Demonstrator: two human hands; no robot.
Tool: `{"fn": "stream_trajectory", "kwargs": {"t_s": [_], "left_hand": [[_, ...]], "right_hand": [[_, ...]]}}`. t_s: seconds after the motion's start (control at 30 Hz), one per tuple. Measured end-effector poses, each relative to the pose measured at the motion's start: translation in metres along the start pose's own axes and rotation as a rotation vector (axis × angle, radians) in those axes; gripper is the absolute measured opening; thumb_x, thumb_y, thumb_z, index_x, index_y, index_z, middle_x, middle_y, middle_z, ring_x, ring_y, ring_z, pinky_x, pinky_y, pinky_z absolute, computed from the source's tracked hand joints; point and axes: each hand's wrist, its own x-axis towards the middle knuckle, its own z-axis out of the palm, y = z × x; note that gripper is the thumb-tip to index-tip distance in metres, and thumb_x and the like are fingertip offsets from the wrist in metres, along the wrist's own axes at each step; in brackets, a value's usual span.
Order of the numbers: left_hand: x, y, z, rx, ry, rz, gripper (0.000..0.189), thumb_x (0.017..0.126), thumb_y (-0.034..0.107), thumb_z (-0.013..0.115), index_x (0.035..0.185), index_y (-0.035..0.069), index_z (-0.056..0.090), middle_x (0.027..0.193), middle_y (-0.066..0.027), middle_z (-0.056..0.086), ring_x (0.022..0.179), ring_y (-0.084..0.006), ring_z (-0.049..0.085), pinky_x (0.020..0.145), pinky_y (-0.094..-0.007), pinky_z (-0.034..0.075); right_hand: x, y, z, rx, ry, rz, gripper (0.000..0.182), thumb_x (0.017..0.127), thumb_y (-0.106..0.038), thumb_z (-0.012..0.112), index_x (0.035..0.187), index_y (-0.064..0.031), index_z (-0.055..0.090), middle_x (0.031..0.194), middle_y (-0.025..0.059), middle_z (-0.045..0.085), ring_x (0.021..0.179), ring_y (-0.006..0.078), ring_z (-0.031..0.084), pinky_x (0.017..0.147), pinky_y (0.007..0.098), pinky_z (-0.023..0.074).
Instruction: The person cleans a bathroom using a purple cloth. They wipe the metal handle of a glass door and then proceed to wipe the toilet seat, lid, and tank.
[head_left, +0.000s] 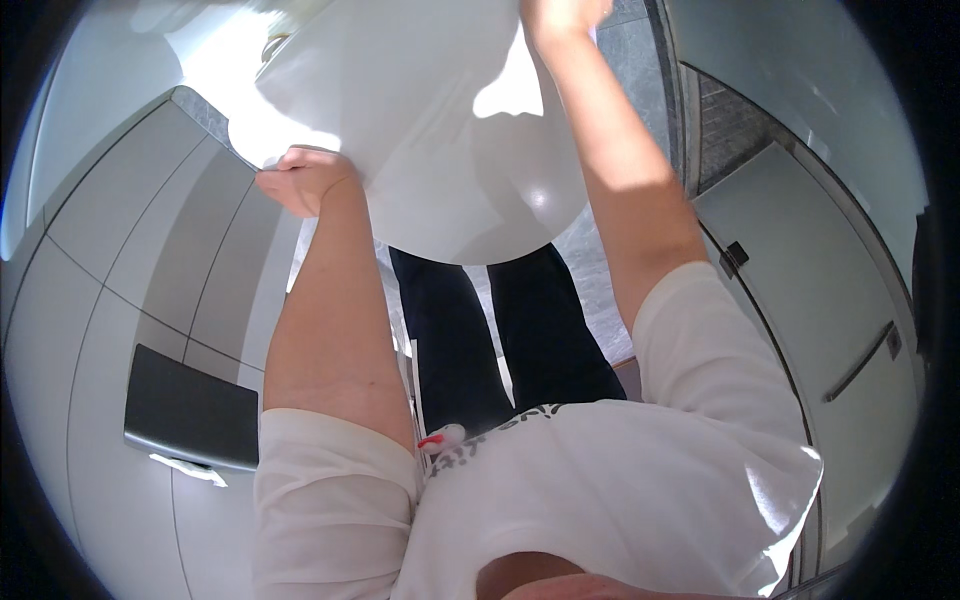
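Note:
A large, glossy white bathroom fixture with a rounded front edge fills the upper middle, partly in bright sunlight. Whether it is a toilet lid or a basin I cannot tell. My left hand is at its left side, with the fingers curled on the edge; the fingertips are hidden. Farther off, my right hand is against its right edge, cut by the top of the picture, so its grip is unclear. A small round metallic fitting shows beside the white surface at the upper left.
A pale tiled wall rises close on the left, with a black paper holder jutting from it. A glass door with a hinge and a handle stands on the right. Grey stone-look floor shows beyond.

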Motion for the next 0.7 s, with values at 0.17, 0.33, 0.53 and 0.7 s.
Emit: {"fn": "stream_trajectory", "kwargs": {"t_s": [0.17, 0.33, 0.53, 0.7], "left_hand": [[0.005, -0.008, 0.003, 0.035, -0.019, 0.031, 0.032, 0.089, 0.029, 0.031, 0.094, -0.001, 0.042, 0.095, -0.0187, 0.048, 0.085, -0.0372, 0.053, 0.071, -0.0471, 0.044], [0.003, -0.004, 0.001, 0.023, -0.029, 0.018, 0.033, 0.089, 0.029, 0.032, 0.097, -0.001, 0.043, 0.096, -0.0195, 0.049, 0.086, -0.0379, 0.053, 0.071, -0.0477, 0.044], [0.007, -0.010, 0.005, 0.043, 0.006, 0.041, 0.036, 0.089, 0.028, 0.032, 0.102, -0.003, 0.044, 0.102, -0.0222, 0.051, 0.092, -0.0407, 0.053, 0.076, -0.0501, 0.043], [0.002, 0.010, -0.008, -0.010, -0.092, -0.111, 0.039, 0.089, 0.027, 0.031, 0.107, -0.005, 0.045, 0.106, -0.0244, 0.052, 0.096, -0.0420, 0.053, 0.079, -0.0510, 0.042]], "right_hand": [[0.036, -0.045, 0.018, 0.058, -0.096, -0.139, 0.021, 0.088, -0.019, 0.057, 0.102, -0.0056, 0.064, 0.099, 0.0187, 0.059, 0.093, 0.0373, 0.058, 0.079, 0.0444, 0.0459], [-0.003, -0.061, 0.011, 0.173, 0.008, -0.272, 0.021, 0.082, -0.017, 0.062, 0.100, -0.0077, 0.065, 0.100, 0.0158, 0.058, 0.098, 0.0366, 0.053, 0.082, 0.0494, 0.0421], [-0.099, -0.122, -0.002, 0.204, -0.115, -0.350, 0.035, 0.084, -0.030, 0.061, 0.117, -0.0191, 0.061, 0.115, 0.0077, 0.055, 0.104, 0.0274, 0.053, 0.092, 0.0466, 0.0405], [-0.140, -0.134, -0.003, 0.268, -0.219, -0.573, 0.045, 0.077, -0.027, 0.066, 0.121, -0.0311, 0.063, 0.119, -0.0027, 0.055, 0.115, 0.0206, 0.047, 0.100, 0.0441, 0.0342]]}}
